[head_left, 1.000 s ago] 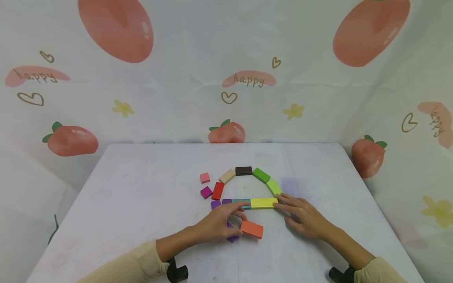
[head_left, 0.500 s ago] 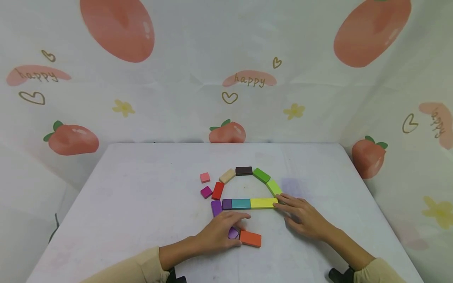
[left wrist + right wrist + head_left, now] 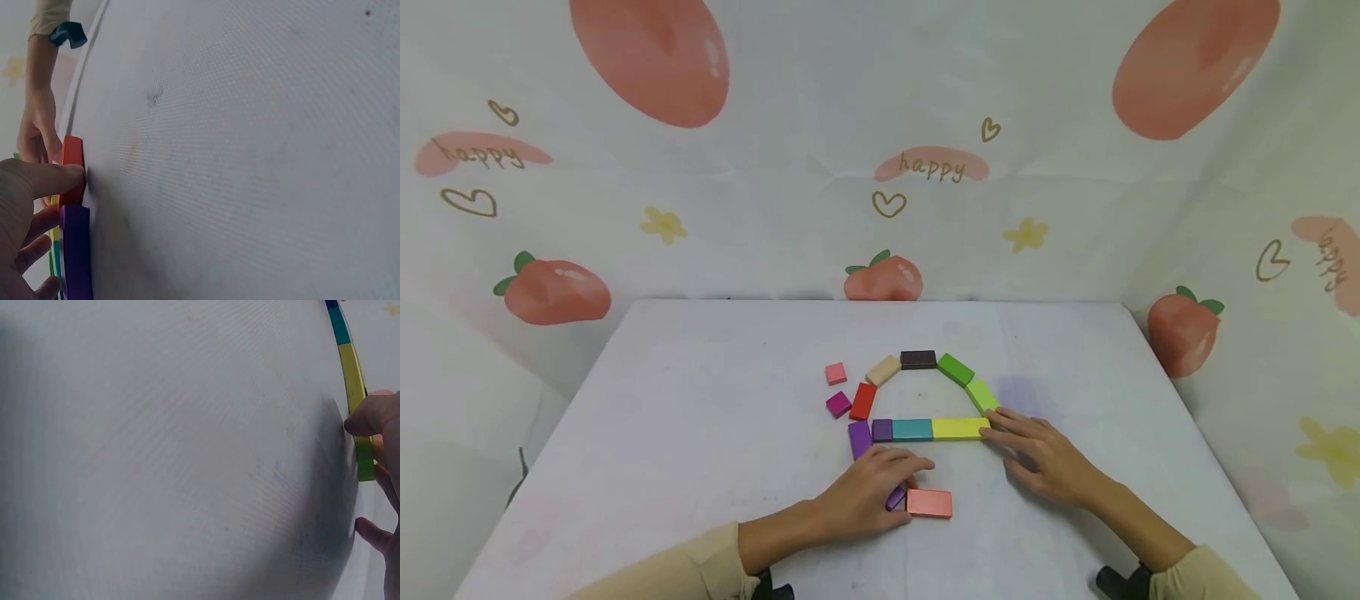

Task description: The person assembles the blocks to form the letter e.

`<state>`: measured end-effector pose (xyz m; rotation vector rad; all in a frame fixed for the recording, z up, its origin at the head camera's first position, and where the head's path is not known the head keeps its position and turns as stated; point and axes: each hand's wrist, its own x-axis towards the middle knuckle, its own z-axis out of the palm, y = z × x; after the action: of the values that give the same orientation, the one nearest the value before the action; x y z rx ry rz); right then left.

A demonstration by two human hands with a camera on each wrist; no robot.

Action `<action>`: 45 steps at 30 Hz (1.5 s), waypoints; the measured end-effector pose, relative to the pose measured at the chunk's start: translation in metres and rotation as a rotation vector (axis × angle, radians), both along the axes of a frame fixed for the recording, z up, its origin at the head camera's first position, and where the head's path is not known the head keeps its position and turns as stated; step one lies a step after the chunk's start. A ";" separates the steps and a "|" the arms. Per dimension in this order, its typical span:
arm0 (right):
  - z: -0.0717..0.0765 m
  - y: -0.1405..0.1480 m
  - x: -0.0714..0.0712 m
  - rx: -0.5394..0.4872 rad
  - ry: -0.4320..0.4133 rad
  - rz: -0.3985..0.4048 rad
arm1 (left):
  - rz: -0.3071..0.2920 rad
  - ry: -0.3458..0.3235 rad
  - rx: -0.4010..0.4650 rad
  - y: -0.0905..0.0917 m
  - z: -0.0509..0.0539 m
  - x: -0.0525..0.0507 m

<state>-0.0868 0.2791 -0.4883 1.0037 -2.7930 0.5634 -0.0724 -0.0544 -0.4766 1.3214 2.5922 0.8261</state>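
An orange rectangular block (image 3: 929, 503) lies at the near side of the layout, looking pinkish in the head view. My left hand (image 3: 867, 493) pinches its left end, the thumb (image 3: 59, 180) on its near side. A purple block (image 3: 76, 253) sits against that end, mostly hidden under the hand. With fingers fairly straight, my right hand (image 3: 1047, 457) rests at the right end of the yellow block (image 3: 958, 428), fingertips also touching the light green block (image 3: 982, 396). A teal block (image 3: 912, 430) and a dark purple one (image 3: 882, 430) continue the yellow block's row to the left.
Red (image 3: 862, 401), beige (image 3: 883, 370), black (image 3: 918, 360) and green (image 3: 956, 368) blocks form an arch behind the row. Small pink (image 3: 836, 373) and magenta (image 3: 838, 405) blocks lie left of it. A longer purple block (image 3: 859, 439) slants at the row's left end.
My left hand has drawn the orange block toward me and turned it level, its end now against the purple block. The right hand has stayed in place.
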 end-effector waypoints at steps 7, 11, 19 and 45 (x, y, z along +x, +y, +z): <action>0.002 -0.001 -0.002 -0.002 0.000 0.014 | -0.021 0.043 -0.007 -0.001 0.002 0.001; 0.003 -0.001 -0.003 0.005 0.002 0.014 | -0.021 0.055 -0.024 -0.002 0.002 0.001; 0.001 -0.001 -0.003 0.006 0.022 0.015 | -0.018 0.025 -0.035 -0.003 0.002 0.001; 0.000 -0.001 0.000 -0.001 0.022 0.003 | -0.022 0.081 -0.026 -0.003 -0.003 0.002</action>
<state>-0.0870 0.2778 -0.4884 1.0076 -2.7729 0.5506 -0.0701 -0.0572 -0.4797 1.4017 2.6343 0.7486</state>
